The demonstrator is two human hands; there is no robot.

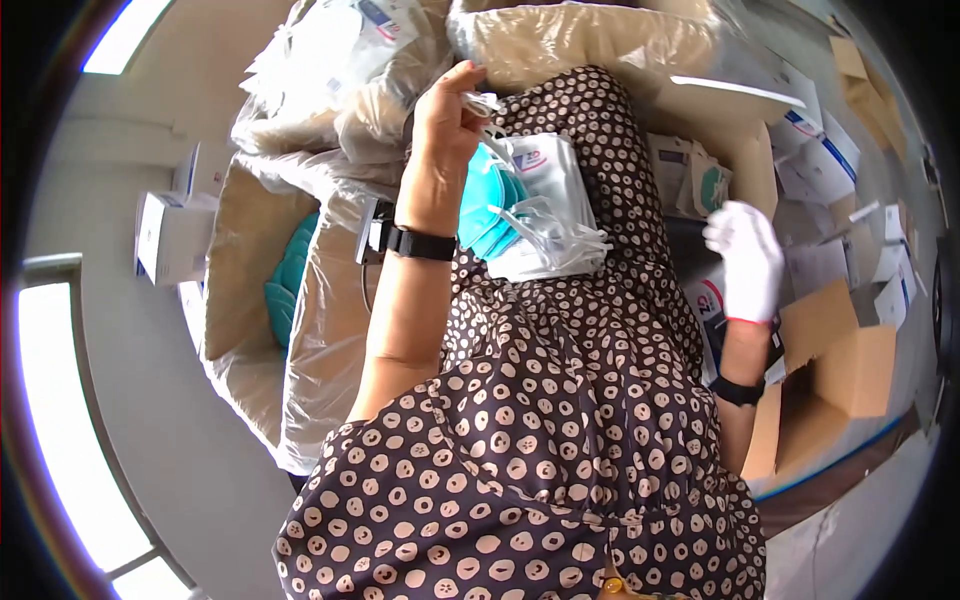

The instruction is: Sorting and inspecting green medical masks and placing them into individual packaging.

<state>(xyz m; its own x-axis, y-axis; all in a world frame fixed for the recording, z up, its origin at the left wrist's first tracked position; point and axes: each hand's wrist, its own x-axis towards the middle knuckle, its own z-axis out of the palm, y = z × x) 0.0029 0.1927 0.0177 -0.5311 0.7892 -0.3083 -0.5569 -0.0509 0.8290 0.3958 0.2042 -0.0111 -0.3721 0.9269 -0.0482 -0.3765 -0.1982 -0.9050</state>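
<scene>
Raised above my lap, my bare left hand [447,108] is closed on white elastic straps [483,103]. A bunch of teal cup-shaped face masks [487,205] hangs just below it, against a stack of clear printed plastic bags [560,180] lying on my lap. More loose white straps [545,225] lie over the bags. My right hand [748,262], in a white glove, is off to the right with its fingers curled in, and nothing shows in them. It is nearest to an open carton [750,150] holding bagged masks [700,180].
At left stands a plastic-lined carton [255,255] with teal masks [293,280] inside. Beyond are a lined box of clear bags [345,70] and another lined carton [590,38]. An open brown box [840,375] sits at right, with white cartons [825,165] farther off.
</scene>
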